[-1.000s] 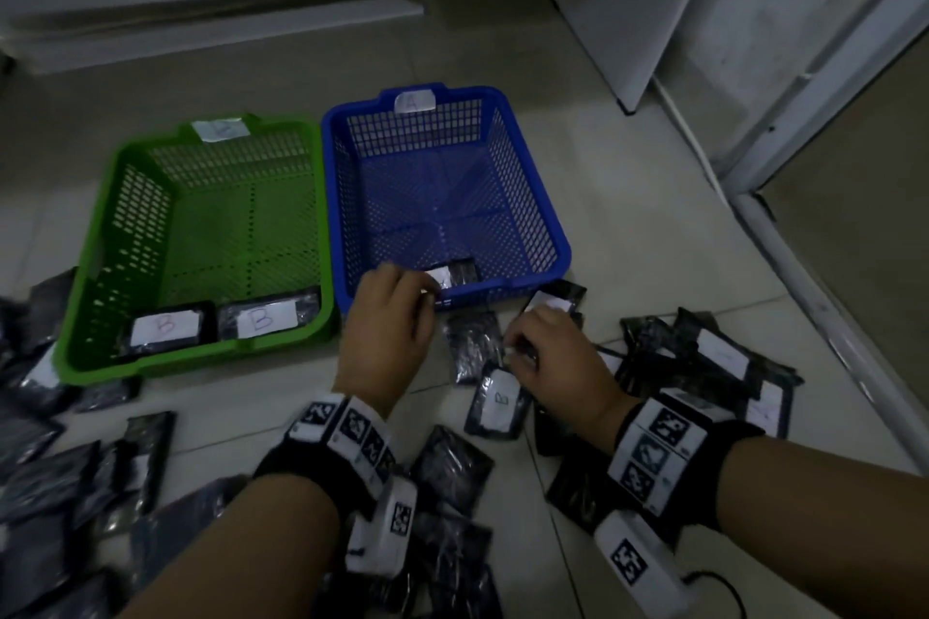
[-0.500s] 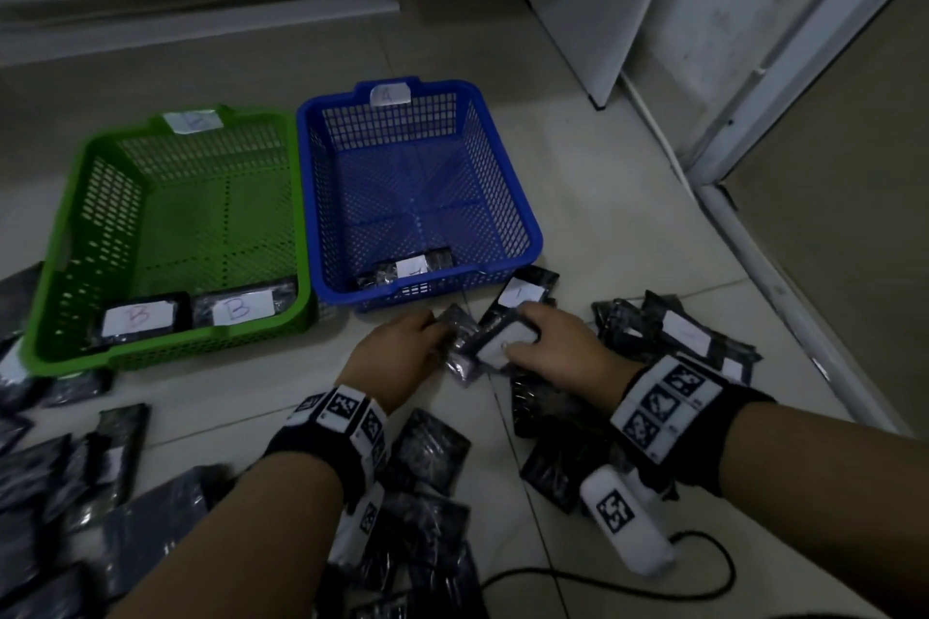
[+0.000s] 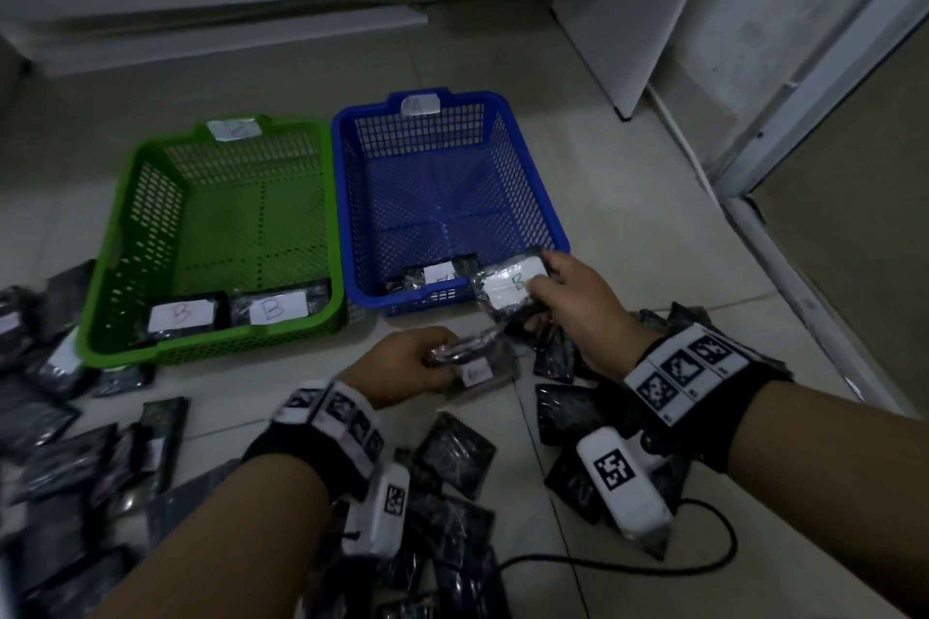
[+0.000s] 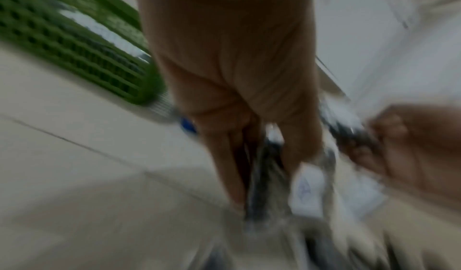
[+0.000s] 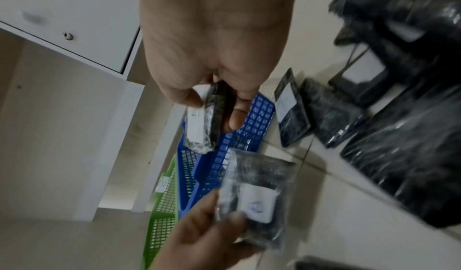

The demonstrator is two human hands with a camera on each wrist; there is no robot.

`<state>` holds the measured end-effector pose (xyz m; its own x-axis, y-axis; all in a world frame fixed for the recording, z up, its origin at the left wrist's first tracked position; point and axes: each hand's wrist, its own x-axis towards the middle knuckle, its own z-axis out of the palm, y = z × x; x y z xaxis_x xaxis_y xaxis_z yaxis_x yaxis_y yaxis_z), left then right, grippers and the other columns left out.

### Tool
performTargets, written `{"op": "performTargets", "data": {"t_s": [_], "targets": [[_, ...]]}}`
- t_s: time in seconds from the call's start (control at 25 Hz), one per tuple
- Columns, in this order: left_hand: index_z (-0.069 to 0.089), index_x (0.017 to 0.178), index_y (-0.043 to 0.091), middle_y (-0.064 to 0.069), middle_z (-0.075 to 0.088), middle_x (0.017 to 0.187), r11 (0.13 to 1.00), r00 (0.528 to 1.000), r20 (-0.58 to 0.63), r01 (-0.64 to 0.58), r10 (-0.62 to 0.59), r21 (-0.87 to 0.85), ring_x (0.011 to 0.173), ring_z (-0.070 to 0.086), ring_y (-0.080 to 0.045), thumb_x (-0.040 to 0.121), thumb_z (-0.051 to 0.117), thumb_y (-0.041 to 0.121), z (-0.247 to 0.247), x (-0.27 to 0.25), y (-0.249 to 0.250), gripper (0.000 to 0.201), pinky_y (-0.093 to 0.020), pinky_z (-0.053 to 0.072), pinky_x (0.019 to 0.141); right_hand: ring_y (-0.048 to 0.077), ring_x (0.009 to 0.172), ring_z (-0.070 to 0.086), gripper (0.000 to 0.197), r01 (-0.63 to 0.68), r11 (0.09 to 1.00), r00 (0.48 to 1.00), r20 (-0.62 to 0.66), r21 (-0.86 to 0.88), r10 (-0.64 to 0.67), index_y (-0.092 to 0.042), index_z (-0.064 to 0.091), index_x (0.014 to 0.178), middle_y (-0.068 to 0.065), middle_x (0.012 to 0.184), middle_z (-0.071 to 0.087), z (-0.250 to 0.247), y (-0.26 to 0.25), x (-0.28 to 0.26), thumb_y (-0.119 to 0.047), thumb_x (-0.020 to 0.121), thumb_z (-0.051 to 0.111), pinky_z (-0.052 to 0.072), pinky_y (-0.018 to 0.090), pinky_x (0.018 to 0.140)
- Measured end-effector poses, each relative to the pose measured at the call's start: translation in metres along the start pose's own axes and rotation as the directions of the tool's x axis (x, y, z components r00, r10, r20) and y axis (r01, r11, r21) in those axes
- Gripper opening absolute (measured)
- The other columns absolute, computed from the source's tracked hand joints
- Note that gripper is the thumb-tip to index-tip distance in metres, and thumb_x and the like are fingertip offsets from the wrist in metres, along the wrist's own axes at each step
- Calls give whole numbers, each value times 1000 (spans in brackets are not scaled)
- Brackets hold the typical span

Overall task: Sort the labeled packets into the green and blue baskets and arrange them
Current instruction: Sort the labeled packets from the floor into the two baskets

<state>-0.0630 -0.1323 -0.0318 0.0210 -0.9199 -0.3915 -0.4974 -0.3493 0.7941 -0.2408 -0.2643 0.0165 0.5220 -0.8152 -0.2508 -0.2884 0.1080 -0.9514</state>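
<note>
My right hand [image 3: 563,297] pinches a dark packet with a white B label [image 3: 510,289] just off the near right corner of the blue basket [image 3: 528,176]; in the right wrist view that B packet [image 5: 204,124] sits between thumb and fingers. My left hand [image 3: 402,367] grips another dark packet [image 3: 477,364] whose white label reads A, low over the floor in front of the baskets. The blue basket, tagged A, holds one A packet [image 3: 440,275]. The green basket [image 3: 120,236], tagged B, holds two B packets [image 3: 228,313] along its near wall. The left wrist view is blurred.
Many dark packets [image 3: 75,467] lie loose on the tiled floor at the left, between my arms and at the right [image 3: 568,412]. A black cable [image 3: 704,563] trails from my right wrist. A white cabinet [image 3: 628,15] and a door frame [image 3: 804,116] stand behind and to the right.
My right hand has lifted the B packet off the pile toward the blue basket's corner. My left hand has left the blue basket and picked up an A packet from the floor.
</note>
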Motion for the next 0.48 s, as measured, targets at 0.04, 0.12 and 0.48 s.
{"op": "performTargets", "data": {"t_s": [0.04, 0.12, 0.48], "targets": [[63, 98, 14, 0, 69, 81, 972, 998, 16, 65, -63, -227, 75, 66, -13, 78, 71, 22, -10, -7, 1, 23, -30, 55, 73, 14, 64, 63, 24, -14, 999, 1000, -6, 50, 15, -13, 62, 104, 5, 89, 67, 6, -2, 2, -2, 90, 46, 52, 27, 50], [62, 99, 6, -2, 71, 71, 831, 985, 52, 166, -163, -531, 63, 68, -12, 86, 63, 2, -31, -23, 4, 14, -25, 58, 62, 10, 61, 62, 26, -23, 994, 1000, -2, 110, 23, -11, 64, 100, 4, 82, 67, 19, -7, 7, 0, 91, 43, 50, 25, 46], [55, 102, 11, -7, 69, 72, 681, 922, -297, -52, -248, -730, 59, 65, -17, 84, 61, -3, -88, -77, -21, 23, -34, 57, 54, 25, 62, 63, 27, 8, 997, 999, -53, 80, -4, -4, 60, 113, 17, 95, 68, 79, -21, 25, -4, 92, 43, 50, 27, 43]]}}
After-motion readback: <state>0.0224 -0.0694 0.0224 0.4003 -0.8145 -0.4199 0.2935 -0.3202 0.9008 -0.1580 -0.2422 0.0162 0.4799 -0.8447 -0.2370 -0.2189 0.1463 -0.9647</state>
